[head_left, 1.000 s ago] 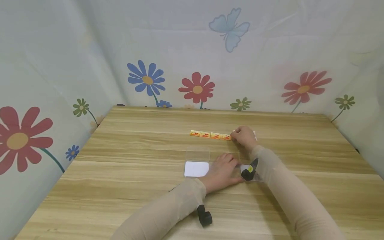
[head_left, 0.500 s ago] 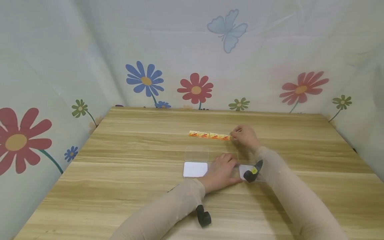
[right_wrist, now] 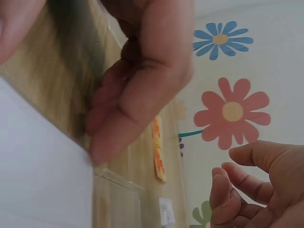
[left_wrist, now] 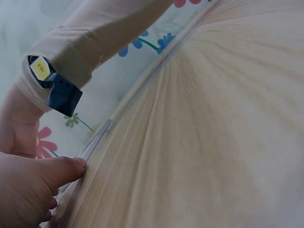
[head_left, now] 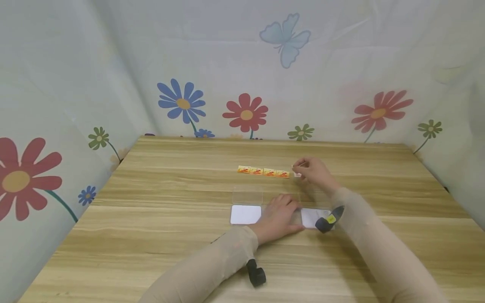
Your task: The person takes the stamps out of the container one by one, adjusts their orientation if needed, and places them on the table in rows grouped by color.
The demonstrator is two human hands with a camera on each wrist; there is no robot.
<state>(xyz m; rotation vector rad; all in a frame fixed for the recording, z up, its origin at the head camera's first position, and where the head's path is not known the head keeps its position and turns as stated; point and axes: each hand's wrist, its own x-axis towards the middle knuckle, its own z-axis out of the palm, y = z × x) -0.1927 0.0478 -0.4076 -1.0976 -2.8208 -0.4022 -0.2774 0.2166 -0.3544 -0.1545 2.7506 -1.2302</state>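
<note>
In the head view my left hand (head_left: 278, 214) rests palm down between two white rectangles in clear plastic, the left one (head_left: 246, 215) and the right one (head_left: 312, 218). In the left wrist view its thumb touches a clear plastic edge (left_wrist: 97, 138). My right hand (head_left: 312, 172) hovers at the right end of a row of small yellow-and-orange packets (head_left: 263, 171). A small whitish piece (head_left: 297, 174) lies below its fingertips. In the right wrist view the right thumb and loosely bent fingers (right_wrist: 244, 183) stand apart, with nothing visible between them.
A clear flap (head_left: 247, 195) lies behind the left white rectangle. The wooden table (head_left: 151, 235) ends at a flower-printed curtain (head_left: 212, 54) at the back and sides. Black wrist cameras, such as the left one (head_left: 256, 273), sit on both sleeves.
My right hand has drawn back slightly to the right from the packet row, and the small whitish piece at its end shows more. The left hand stays in place.
</note>
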